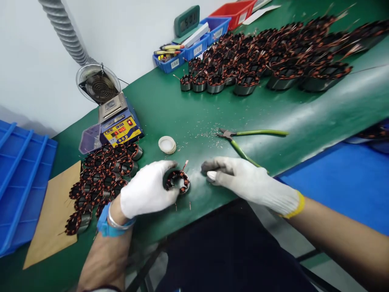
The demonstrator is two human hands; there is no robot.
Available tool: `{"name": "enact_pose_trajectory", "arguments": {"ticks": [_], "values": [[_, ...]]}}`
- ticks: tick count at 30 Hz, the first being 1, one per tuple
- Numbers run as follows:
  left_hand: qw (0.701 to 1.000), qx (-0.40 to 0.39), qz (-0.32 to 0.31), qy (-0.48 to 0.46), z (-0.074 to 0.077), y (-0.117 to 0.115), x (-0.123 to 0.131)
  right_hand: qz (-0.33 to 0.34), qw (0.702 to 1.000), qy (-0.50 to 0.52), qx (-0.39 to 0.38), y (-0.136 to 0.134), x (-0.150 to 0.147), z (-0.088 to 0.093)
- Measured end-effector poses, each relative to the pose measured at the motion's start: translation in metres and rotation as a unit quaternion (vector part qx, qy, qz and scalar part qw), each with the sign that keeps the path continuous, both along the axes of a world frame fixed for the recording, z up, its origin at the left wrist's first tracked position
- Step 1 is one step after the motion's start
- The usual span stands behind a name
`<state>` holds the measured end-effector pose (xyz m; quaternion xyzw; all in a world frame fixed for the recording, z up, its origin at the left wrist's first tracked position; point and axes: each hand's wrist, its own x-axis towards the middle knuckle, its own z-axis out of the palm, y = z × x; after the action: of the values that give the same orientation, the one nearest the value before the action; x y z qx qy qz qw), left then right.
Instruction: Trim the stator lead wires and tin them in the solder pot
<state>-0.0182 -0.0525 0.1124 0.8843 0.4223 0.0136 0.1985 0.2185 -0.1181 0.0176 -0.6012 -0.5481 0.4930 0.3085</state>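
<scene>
A wire-wound motor stator (183, 175), a dark ring with copper windings, sits on the green mat near the front edge. My left hand (148, 188), in a white glove, grips it from the left with thumb and fingers around its side. A twisted copper lead sticks up from the ring's far rim. To its right, my right hand (234, 174), gloved with darkened fingertips, hovers apart from the stator. Its thumb and curled fingers come close together; whether something small is between them I cannot make out. Green-handled cutting pliers (232, 136) lie spread beyond my right hand.
Several stators (109, 170) crowd the left, and many more (258, 61) fill the back right. A blue solder pot (121, 125) stands under an exhaust hose (65, 30). A round white dish (167, 144), wire clippings, blue bins (170, 63) and a clock (187, 21) are also here.
</scene>
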Motion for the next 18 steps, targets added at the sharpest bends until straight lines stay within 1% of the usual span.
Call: {"name": "enact_pose_trajectory", "arguments": {"ticks": [2,3,4,7,10,11,13,16,17,18], "values": [[0.994,0.003,0.106,-0.007,-0.007,-0.003,0.012,-0.009,1.000,0.003,0.002,0.014,-0.004,-0.002],[0.990,0.010,0.142,-0.006,-0.014,-0.006,0.019,-0.010,1.000,0.003,0.010,0.021,-0.007,-0.002],[0.987,0.018,0.162,-0.005,-0.022,-0.008,0.025,-0.010,1.000,0.003,0.022,0.027,-0.012,-0.001],[0.985,0.003,0.172,-0.033,-0.047,-0.010,0.037,-0.010,0.999,0.005,0.044,0.041,-0.024,0.004],[0.979,-0.041,0.173,-0.098,-0.061,-0.008,0.037,-0.011,0.999,0.015,0.036,0.045,-0.029,0.007],[0.977,-0.052,0.173,-0.116,-0.063,-0.008,0.036,-0.016,0.999,0.029,0.023,0.044,-0.029,0.007],[0.972,-0.070,0.173,-0.143,-0.065,-0.008,0.035,-0.032,0.995,0.090,-0.020,0.041,-0.030,0.006],[0.964,-0.098,0.169,-0.182,-0.066,-0.009,0.036,-0.062,0.977,0.188,-0.082,0.033,-0.034,0.004],[0.961,-0.104,0.169,-0.190,-0.067,-0.010,0.036,-0.067,0.974,0.196,-0.085,0.029,-0.035,0.002],[0.960,-0.108,0.169,-0.195,-0.067,-0.010,0.036,-0.069,0.978,0.185,-0.072,0.026,-0.036,0.000]]}}
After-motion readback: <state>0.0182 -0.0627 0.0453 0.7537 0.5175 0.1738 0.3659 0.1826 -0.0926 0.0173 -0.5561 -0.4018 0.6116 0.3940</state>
